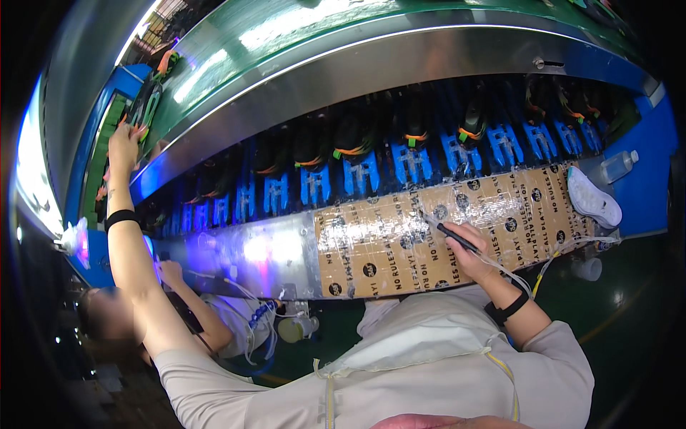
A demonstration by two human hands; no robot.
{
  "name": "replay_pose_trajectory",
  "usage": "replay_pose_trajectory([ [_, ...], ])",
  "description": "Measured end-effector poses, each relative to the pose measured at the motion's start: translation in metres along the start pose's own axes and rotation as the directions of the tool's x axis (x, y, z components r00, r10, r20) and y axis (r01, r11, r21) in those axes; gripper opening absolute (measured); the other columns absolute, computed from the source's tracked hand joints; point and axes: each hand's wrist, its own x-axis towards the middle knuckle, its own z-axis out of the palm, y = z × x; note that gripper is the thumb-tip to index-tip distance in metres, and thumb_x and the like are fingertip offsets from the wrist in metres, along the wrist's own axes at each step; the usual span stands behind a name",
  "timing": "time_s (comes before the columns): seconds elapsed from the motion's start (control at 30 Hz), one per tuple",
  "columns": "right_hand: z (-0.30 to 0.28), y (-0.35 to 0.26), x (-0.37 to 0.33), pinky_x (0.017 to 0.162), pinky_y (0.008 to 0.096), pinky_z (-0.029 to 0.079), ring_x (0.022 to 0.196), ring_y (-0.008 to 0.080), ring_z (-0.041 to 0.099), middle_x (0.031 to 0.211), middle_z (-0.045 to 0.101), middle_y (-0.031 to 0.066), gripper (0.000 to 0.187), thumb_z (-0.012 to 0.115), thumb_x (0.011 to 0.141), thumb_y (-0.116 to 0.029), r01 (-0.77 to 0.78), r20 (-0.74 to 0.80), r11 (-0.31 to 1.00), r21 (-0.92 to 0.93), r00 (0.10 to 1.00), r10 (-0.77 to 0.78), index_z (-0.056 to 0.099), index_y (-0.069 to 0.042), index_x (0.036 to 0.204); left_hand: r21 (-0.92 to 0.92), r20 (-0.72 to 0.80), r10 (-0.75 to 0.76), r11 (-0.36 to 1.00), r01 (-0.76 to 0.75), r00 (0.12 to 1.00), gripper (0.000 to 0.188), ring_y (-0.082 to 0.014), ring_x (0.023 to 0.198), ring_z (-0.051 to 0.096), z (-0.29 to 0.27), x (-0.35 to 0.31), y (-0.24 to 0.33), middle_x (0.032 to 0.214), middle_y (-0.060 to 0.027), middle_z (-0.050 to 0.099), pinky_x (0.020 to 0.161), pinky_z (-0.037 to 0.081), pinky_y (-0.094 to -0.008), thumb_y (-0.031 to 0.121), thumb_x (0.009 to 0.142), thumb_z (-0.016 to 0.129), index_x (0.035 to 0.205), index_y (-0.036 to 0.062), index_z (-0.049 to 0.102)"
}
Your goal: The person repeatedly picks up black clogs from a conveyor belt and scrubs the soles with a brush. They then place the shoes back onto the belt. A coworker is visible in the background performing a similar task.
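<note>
My left hand [123, 149] is stretched far out to the upper left, its fingers closed on the near end of a dark shoe [148, 104] with green and orange trim. That shoe lies along the end of the green conveyor belt; the fingertips are partly hidden. Over the cardboard-covered bench, my right hand [468, 250] grips a black pen-shaped tool [457, 236] with a pale cord trailing from its rear. The tool's tip points up and left, just above the printed cardboard [386, 250]; whether it touches cannot be told.
Dark shoes [350, 132] stand in a row on blue holders [361, 175] under the metal-edged conveyor [300, 93]. A white shoe sole [593, 199] and a clear plastic bottle [619, 166] sit at the right. A co-worker [207, 322] works close on the left, below my outstretched arm.
</note>
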Motion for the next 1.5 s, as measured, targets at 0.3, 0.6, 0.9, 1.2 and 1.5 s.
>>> replay_pose_trajectory([
  [0.3,0.006,-0.002,0.004,0.078,0.0324,0.054,0.085,0.0197,0.069,0.098,0.074,0.0127,0.03,0.075,0.096,-0.006,-0.021,0.02,0.993,0.117,1.0,0.019,0.076,0.0,0.126,-0.22,0.149,-0.417,0.87,0.442,0.896,0.055,-0.0212,0.093,0.074,-0.031,-0.018,-0.04,0.097,-0.0141,0.08,0.085,0.054,-0.0347,0.048,0.105,0.063,0.119,-0.0035,0.077],
  [0.6,-0.015,-0.037,0.022,0.075,0.0239,0.051,0.082,0.0076,0.063,0.094,0.072,0.0014,0.021,0.071,0.1,-0.01,-0.245,-0.041,0.862,0.444,0.955,0.292,0.075,-0.001,0.119,-0.999,-0.016,-0.604,0.039,0.009,0.797,0.046,-0.0253,0.11,0.074,-0.009,-0.069,0.112,0.131,-0.0158,0.071,0.097,0.059,-0.0359,0.002,0.097,0.074,0.139,-0.0113,0.06],
  [0.9,-0.035,-0.089,0.039,0.075,0.0215,0.046,0.08,0.0042,0.056,0.09,0.067,-0.0026,0.021,0.071,0.099,-0.009,-0.2,0.059,0.758,0.621,0.976,0.209,0.075,-0.002,0.118,-0.65,0.431,-0.071,-0.717,0.254,0.9,0.061,-0.0394,0.125,0.067,0.0,-0.24,0.353,0.136,-0.0285,0.067,0.107,0.055,-0.0501,0.036,0.11,0.041,0.143,-0.0136,0.053],
  [1.2,0.014,-0.136,0.056,0.074,0.025,0.055,0.079,0.0084,0.066,0.094,0.074,0.0035,0.021,0.069,0.099,-0.005,-0.176,0.228,0.791,0.586,0.972,0.047,0.075,0.002,0.118,0.082,0.574,0.259,-0.962,0.26,0.777,0.108,-0.0459,0.126,0.064,0.018,-0.354,0.488,0.142,-0.0257,0.063,0.108,0.052,-0.0617,0.09,0.098,0.018,0.154,0.0038,0.051],
  [1.5,0.046,-0.145,0.07,0.079,0.0298,0.058,0.086,0.014,0.073,0.097,0.08,0.0088,0.023,0.075,0.094,-0.015,-0.082,0.149,0.939,0.333,0.988,0.033,0.078,-0.004,0.114,-0.04,0.66,0.243,-0.933,0.356,0.711,0.085,-0.0291,0.137,0.06,0.012,-0.364,0.515,0.145,-0.0129,0.064,0.12,0.046,-0.0453,0.074,0.109,0.019,0.158,0.0117,0.049],
])
